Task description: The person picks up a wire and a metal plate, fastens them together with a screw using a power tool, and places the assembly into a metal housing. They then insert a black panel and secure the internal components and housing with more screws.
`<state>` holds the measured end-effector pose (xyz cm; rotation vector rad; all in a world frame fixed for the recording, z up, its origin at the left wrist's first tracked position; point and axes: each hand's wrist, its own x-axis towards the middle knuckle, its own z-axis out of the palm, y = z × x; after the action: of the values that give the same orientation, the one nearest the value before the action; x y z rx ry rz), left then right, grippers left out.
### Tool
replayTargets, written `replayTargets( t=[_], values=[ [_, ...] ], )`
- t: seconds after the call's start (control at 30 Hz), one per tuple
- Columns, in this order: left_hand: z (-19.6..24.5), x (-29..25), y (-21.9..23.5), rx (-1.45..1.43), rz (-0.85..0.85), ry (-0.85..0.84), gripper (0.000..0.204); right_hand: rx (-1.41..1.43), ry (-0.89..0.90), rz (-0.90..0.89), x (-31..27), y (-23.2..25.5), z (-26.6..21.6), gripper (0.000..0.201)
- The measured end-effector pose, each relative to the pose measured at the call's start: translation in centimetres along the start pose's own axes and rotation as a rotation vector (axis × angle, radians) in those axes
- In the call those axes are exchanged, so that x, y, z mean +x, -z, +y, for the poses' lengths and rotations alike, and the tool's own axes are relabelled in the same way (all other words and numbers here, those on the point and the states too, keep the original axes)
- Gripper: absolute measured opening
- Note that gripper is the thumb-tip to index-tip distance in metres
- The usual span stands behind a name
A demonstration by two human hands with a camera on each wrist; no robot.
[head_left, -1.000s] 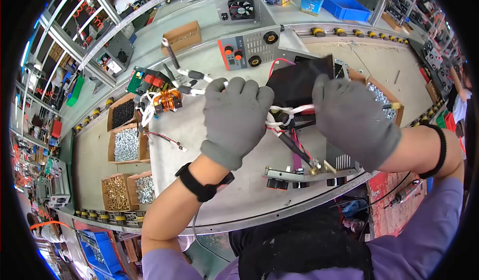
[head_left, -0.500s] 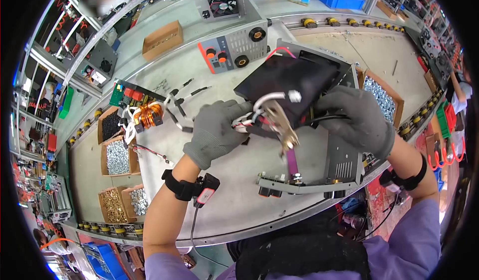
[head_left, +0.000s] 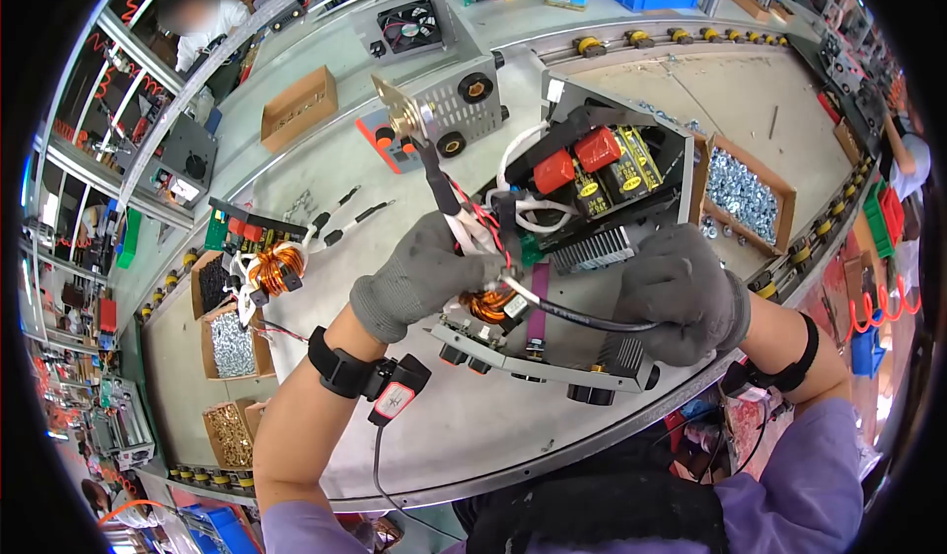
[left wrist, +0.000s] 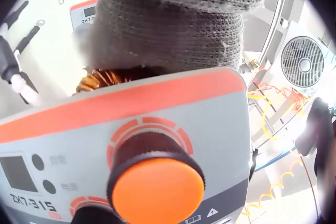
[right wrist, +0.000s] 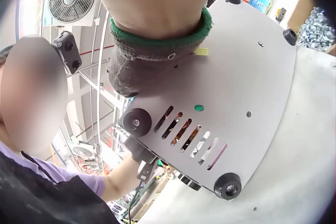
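Observation:
In the head view, my gloved left hand (head_left: 424, 270) grips a bundle of white, red and black wires (head_left: 481, 226). A brass-coloured terminal plate (head_left: 400, 108) stands up at the bundle's far end. My gloved right hand (head_left: 681, 295) is curled round a black cable (head_left: 587, 321) stretching from the bundle. Both hands are over an open welder housing (head_left: 688, 174) with red components (head_left: 597, 149), a finned heatsink (head_left: 592, 250) and a copper coil (head_left: 487, 305). Its front panel with an orange knob (left wrist: 157, 190) fills the left wrist view; the slotted grey housing plate (right wrist: 231, 71) shows in the right.
A second welder housing (head_left: 469, 110) stands behind. On the left are a circuit board with a copper coil (head_left: 274, 270) and cardboard boxes of screws (head_left: 233, 345). A screw box (head_left: 747, 197) sits right of the housing, and rollers (head_left: 681, 36) line the conveyor.
The black sheet no longer covers the housing's inside, and the red components now show. The terminal plate has swung up and away beyond the left hand. The housing has turned and tilted.

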<state>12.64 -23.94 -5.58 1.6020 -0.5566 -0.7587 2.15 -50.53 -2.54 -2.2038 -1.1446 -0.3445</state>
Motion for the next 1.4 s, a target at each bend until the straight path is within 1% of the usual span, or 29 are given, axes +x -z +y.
replayTargets(
  t=[0.03,0.1,0.13,0.17,0.23,0.27,0.3,0.37,0.4,0.43,0.5,0.53,0.63,0.67,0.77,0.8,0.83,0.9,0.93,0.97,1.03,1.1,1.17,1.2,1.23,1.3,1.33,1.37,1.4],
  values=[
    [0.2,0.0,0.0,0.002,0.0,0.002,0.028,0.043,0.033,0.038,0.0,-0.1,0.2,0.013],
    [1.1,-0.3,-0.2,0.109,-0.086,-0.027,0.04,0.085,0.065,0.076,0.0,-0.2,0.3,0.013],
    [1.5,-0.3,-0.3,0.049,-0.147,0.003,0.043,0.11,0.081,0.067,0.1,-0.2,0.3,0.013],
    [1.0,-0.1,-0.3,0.048,-0.149,0.001,0.043,0.135,0.097,0.057,0.1,-0.1,0.4,0.013],
    [0.1,0.5,-0.3,-0.199,-0.316,0.066,0.043,0.156,0.109,0.058,0.3,-0.1,0.4,0.013],
    [0.1,0.7,-0.1,-0.042,-0.343,0.15,0.047,0.18,0.12,0.059,0.4,-0.2,0.4,0.013],
    [1.3,1.1,-0.2,0.257,-0.43,0.029,0.057,0.177,0.118,0.057,0.5,-0.2,0.4,0.013],
    [1.4,2.1,0.0,0.214,-0.539,-0.076,0.068,0.118,0.117,0.028,0.5,-0.2,0.4,0.015],
    [1.3,2.4,0.2,0.15,-0.587,-0.032,0.072,0.111,0.112,0.027,0.6,0.0,0.3,0.015],
    [1.5,2.6,0.4,0.149,-0.595,-0.037,0.072,0.1,0.096,-0.002,0.7,0.2,0.0,0.02],
    [2.7,2.6,0.6,0.131,-0.628,0.067,0.071,0.077,0.072,-0.068,0.9,0.6,-0.3,0.029],
    [3.0,2.8,0.5,0.157,-0.637,0.055,0.071,0.121,0.109,-0.036,0.6,0.0,0.2,0.036],
    [3.6,3.0,1.4,0.22,-0.611,-0.003,0.072,0.028,0.116,-0.09,0.7,0.1,0.3,0.038],
    [3.2,3.5,1.7,0.317,-0.632,-0.053,0.074,0.028,0.116,-0.091,0.7,0.2,0.5,0.038],
    [2.8,3.8,0.7,0.282,-0.697,0.009,0.076,0.112,0.136,-0.107,1.0,0.5,0.6,0.039],
    [2.7,3.8,0.3,0.29,-0.715,-0.124,0.08,0.074,0.18,-0.126,1.5,1.1,0.7,0.036],
    [2.9,3.9,0.4,0.283,-0.719,-0.128,0.08,0.073,0.173,-0.13,1.6,1.3,0.7,0.036],
    [3.9,3.7,0.6,0.389,-0.75,0.058,0.085,0.173,0.114,-0.118,1.7,1.7,0.5,0.029],
    [3.2,3.7,0.6,0.32,-0.765,0.017,0.087,0.235,0.132,0.016,1.7,1.5,0.6,0.024],
    [2.8,3.8,0.8,0.315,-0.761,0.007,0.087,0.231,0.133,0.006,1.9,2.5,0.4,0.024],
    [2.2,3.6,1.0,0.349,-0.719,-0.17,0.084,0.177,-0.043,0.22,2.7,5.6,-0.6,0.031],
    [2.4,3.3,0.9,0.384,-0.725,-0.148,0.082,-0.321,-0.389,0.543,5.7,5.0,-1.6,0.036],
    [1.8,3.3,0.8,0.362,-0.681,-0.26,0.083,-0.521,-0.205,0.058,6.8,6.6,0.5,0.031],
    [2.9,3.3,0.6,0.355,-0.711,-0.146,0.082,-0.408,-0.282,-0.143,7.6,7.2,-0.2,0.023],
    [3.1,3.3,0.7,0.358,-0.716,-0.145,0.082,-0.409,-0.286,-0.139,8.6,7.1,-0.9,0.023],
    [3.2,3.1,0.7,0.542,-0.678,-0.094,0.079,-0.533,-0.089,-0.279,11.4,6.0,-2.5,0.021],
    [2.8,2.9,1.1,0.483,-0.668,-0.326,0.071,-0.592,0.006,-0.344,12.3,5.5,-3.1,0.02],
    [2.9,2.4,1.3,0.35,-0.63,0.274,0.061,-0.649,0.097,-0.405,12.3,5.4,-3.6,0.02],
    [3.1,2.0,1.3,0.36,-0.646,0.289,0.061,-0.642,0.079,-0.391,11.6,5.2,-3.5,0.02]
  ],
)
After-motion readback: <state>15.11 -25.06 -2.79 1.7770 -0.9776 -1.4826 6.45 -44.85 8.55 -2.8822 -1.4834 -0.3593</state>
